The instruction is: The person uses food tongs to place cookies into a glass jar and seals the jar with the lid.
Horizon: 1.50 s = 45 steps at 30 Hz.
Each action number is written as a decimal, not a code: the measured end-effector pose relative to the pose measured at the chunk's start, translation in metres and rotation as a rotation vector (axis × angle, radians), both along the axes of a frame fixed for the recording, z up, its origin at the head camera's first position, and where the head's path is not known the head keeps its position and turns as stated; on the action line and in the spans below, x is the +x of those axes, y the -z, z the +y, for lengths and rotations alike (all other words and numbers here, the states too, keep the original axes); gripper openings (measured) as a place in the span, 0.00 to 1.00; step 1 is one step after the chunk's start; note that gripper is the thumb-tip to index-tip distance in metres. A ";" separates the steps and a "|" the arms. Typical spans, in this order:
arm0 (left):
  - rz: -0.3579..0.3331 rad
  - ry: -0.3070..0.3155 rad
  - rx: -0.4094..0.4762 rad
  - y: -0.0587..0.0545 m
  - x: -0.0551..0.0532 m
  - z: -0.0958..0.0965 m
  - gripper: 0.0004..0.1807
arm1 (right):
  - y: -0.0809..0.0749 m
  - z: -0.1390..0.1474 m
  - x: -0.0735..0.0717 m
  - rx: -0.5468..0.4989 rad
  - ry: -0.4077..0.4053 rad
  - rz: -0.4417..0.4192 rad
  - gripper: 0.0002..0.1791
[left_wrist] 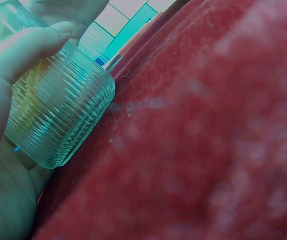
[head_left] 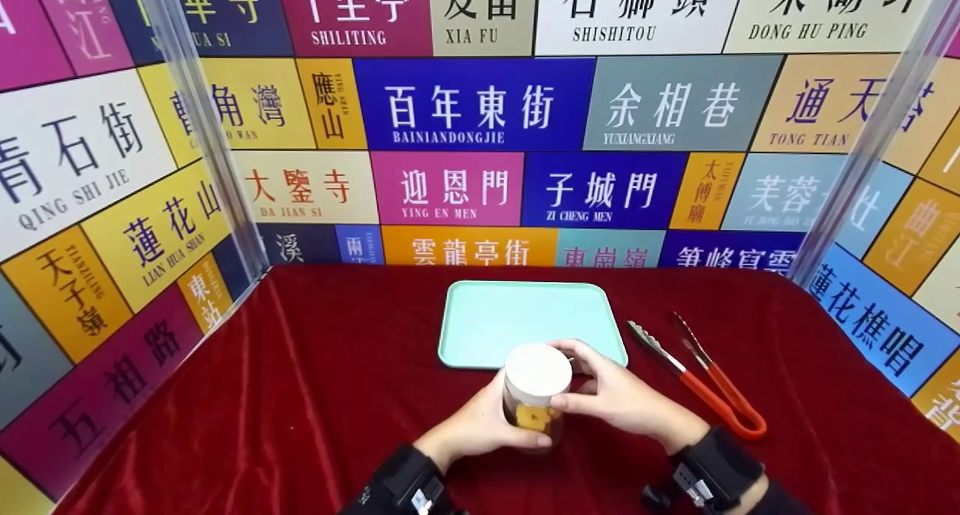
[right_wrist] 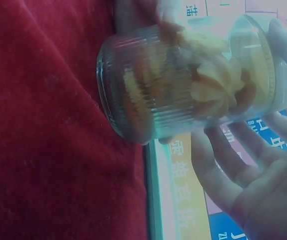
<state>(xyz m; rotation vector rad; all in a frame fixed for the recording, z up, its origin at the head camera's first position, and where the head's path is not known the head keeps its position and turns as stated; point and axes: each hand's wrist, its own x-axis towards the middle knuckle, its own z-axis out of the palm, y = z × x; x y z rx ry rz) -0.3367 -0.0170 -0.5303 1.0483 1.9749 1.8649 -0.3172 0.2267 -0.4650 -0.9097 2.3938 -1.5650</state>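
Observation:
A ribbed glass jar (head_left: 531, 419) with a white lid (head_left: 538, 371) stands upright between both hands, close over the red cloth. Golden, piped-looking cookies (right_wrist: 214, 89) show through its glass. My left hand (head_left: 480, 423) grips the jar's body, thumb across the front; the thumb (left_wrist: 31, 47) lies over the ribbed wall in the left wrist view. From the right, my right hand (head_left: 611, 391) holds the lid, its thumb at the lid's near edge and its fingers round the far side. In the right wrist view several fingers spread beside the jar.
A mint-green tray (head_left: 529, 320) lies behind the jar. To its right rest tongs with red handles (head_left: 724, 402), their arms spread. Red velvet cloth (head_left: 300, 395) covers the table, and printed sign panels (head_left: 472, 102) wall it in at the back and sides.

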 end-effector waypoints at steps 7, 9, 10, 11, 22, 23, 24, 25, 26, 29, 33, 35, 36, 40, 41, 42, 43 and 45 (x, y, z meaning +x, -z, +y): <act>0.014 0.021 0.033 0.000 -0.001 0.000 0.56 | -0.001 -0.009 0.006 0.011 0.126 0.037 0.40; 0.010 0.019 0.026 0.000 -0.001 0.000 0.56 | -0.002 -0.010 0.007 0.015 0.140 0.038 0.41; 0.007 0.018 0.024 0.000 -0.001 0.000 0.56 | -0.002 -0.010 0.007 0.018 0.143 0.038 0.41; 0.003 0.019 0.024 0.000 -0.001 -0.001 0.56 | -0.002 -0.010 0.007 0.021 0.145 0.037 0.41; 0.009 0.017 0.018 0.000 0.000 -0.001 0.56 | -0.002 -0.008 0.006 0.020 0.110 0.031 0.42; 0.012 0.013 0.013 0.000 0.000 -0.001 0.57 | -0.002 -0.007 0.006 0.021 0.097 0.029 0.42; 0.014 0.010 0.007 0.000 0.000 -0.002 0.57 | -0.002 -0.006 0.005 0.022 0.082 0.027 0.43; 0.018 0.007 0.005 0.000 0.000 -0.002 0.57 | -0.002 -0.005 0.005 0.024 0.067 0.026 0.44; 0.019 0.005 0.001 0.000 0.000 -0.002 0.57 | -0.002 -0.003 0.004 0.028 0.051 0.023 0.44; 0.016 0.004 -0.008 0.000 0.000 -0.002 0.57 | -0.003 0.001 0.003 0.042 0.010 0.016 0.47; 0.012 0.001 -0.014 -0.001 0.000 -0.002 0.57 | -0.003 0.004 0.002 0.049 -0.018 0.010 0.48; 0.009 0.003 -0.010 -0.001 0.000 -0.002 0.56 | -0.002 0.005 0.001 0.045 -0.026 0.002 0.49; 0.008 0.006 -0.007 0.000 0.000 -0.002 0.56 | -0.002 0.005 0.001 0.041 -0.031 -0.003 0.49; 0.001 0.020 0.007 0.000 -0.001 -0.001 0.56 | 0.000 0.005 0.000 0.017 -0.054 -0.032 0.48; 0.002 0.021 0.011 0.000 -0.001 -0.001 0.56 | 0.000 0.005 0.000 0.010 -0.060 -0.033 0.47; 0.002 0.021 0.013 0.000 -0.001 -0.001 0.57 | 0.001 0.005 0.000 0.004 -0.066 -0.032 0.45; 0.000 0.021 0.014 0.000 0.000 -0.001 0.57 | 0.001 0.005 -0.001 -0.002 -0.071 -0.028 0.44; -0.004 0.019 0.017 0.000 0.000 -0.001 0.57 | 0.002 0.005 -0.001 -0.010 -0.076 -0.015 0.42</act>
